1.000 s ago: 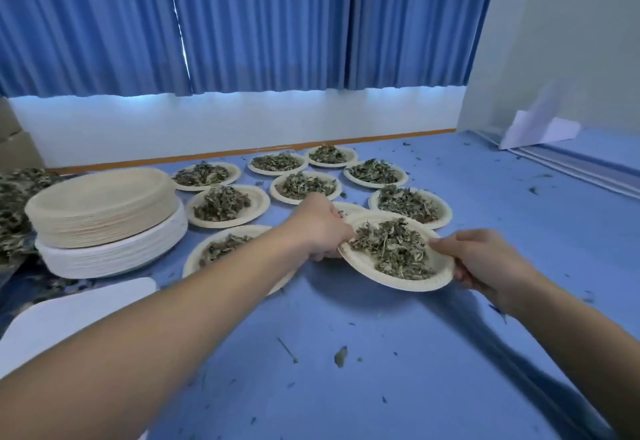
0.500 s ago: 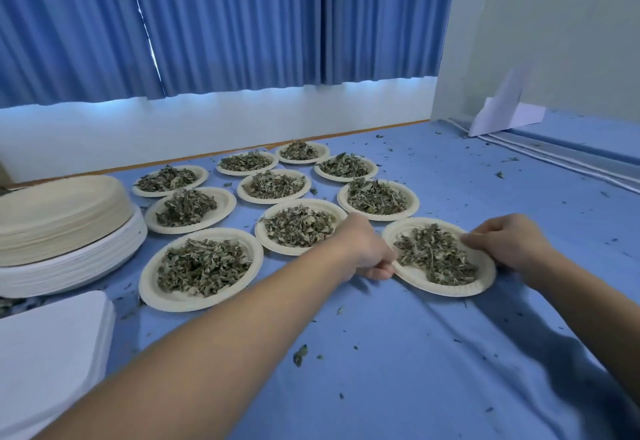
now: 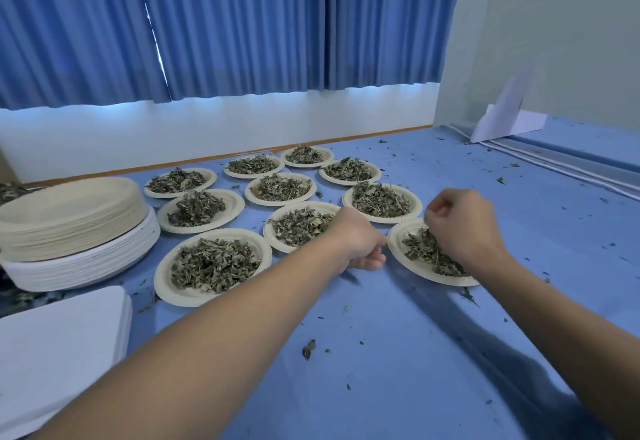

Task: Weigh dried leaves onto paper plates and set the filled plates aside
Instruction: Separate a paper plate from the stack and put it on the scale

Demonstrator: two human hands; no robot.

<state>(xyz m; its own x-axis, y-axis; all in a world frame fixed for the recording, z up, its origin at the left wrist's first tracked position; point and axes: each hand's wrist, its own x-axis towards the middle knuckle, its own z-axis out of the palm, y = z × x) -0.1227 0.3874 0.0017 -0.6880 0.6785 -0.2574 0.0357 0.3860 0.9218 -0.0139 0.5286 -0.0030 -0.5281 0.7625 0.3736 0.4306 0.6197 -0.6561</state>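
**A:** Ten filled plates on the blue surface [image 3: 381, 353] now. What has changed?

**B:** A second ago both hands carried the newest plate [image 3: 410, 266] in the air. Now it lies flat at the right end of the front row, just beside the neighbouring plate [image 3: 273, 242]. Its dried leaves [image 3: 420, 249] stayed heaped on it.

**A:** And the hands?

**B:** The left hand [image 3: 360, 245] sits at the plate's left rim, fingers curled. I cannot tell whether they pinch the rim. The right hand [image 3: 460, 228] is above the leaves, fingers curled in a loose fist with nothing seen in them.

**A:** Meaning?

**B:** I'd judge this plate is set aside. An empty one from the stack of empty plates [image 3: 69, 217] likely comes next.

**A:** Any writing?

**B:** None readable. The plates are plain, and so is the folded white paper [image 3: 509, 120].
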